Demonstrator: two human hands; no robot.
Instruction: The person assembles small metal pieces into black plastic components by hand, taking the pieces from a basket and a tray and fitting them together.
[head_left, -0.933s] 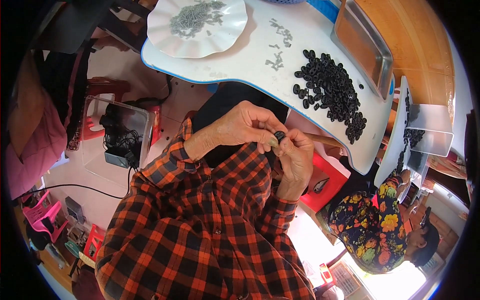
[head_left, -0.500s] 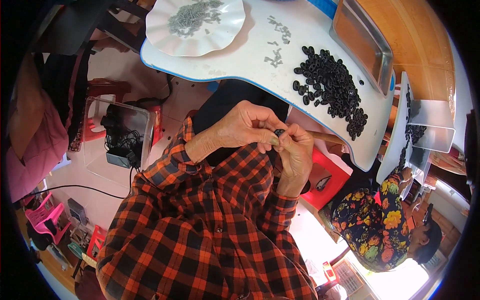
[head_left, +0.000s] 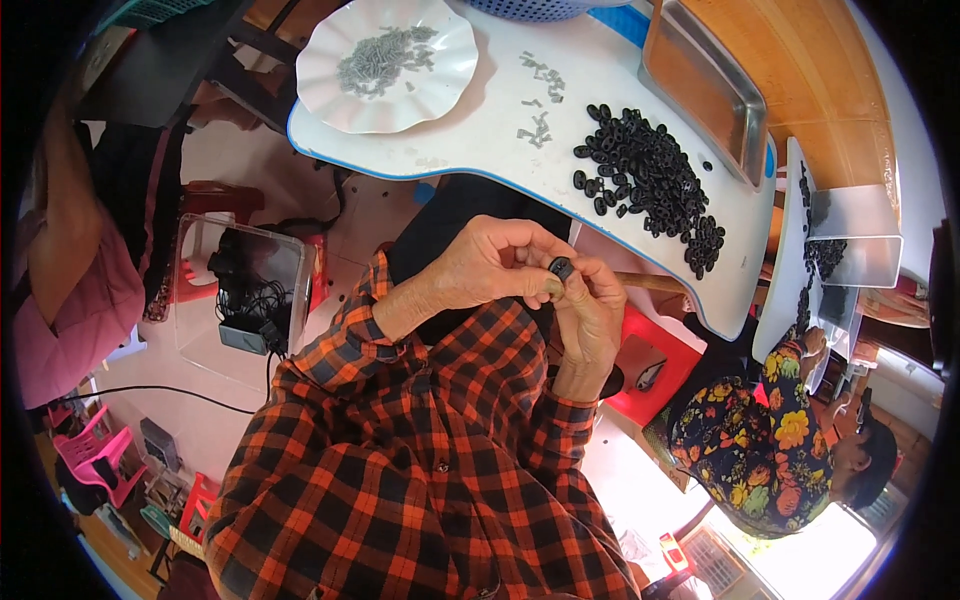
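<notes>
Over my lap, just off the table's near edge, my two hands meet around a small black oval plastic piece (head_left: 561, 267). My right hand (head_left: 590, 305) pinches it between thumb and fingers. Touching or almost touching its left side are the closed fingertips of my left hand (head_left: 505, 262); whether they hold some tiny part, I cannot make out. On the white table (head_left: 480, 130) lies a heap of similar black pieces (head_left: 650, 170). Small clear plastic bits (head_left: 540, 75) are scattered left of the heap, and more (head_left: 385, 60) lie on a white scalloped plate (head_left: 325, 100).
A metal tray (head_left: 745, 135) stands at the table's far right, and a blue basket (head_left: 530, 8) at the far edge. On the floor at left is a clear bin (head_left: 190, 330) with black cables. A co-worker in a floral top (head_left: 750, 440) sits right, near a red stool (head_left: 655, 370).
The black piece has turned and shows more clearly between my fingers. My left fingertips have shifted slightly off it. The whole view has tilted a little.
</notes>
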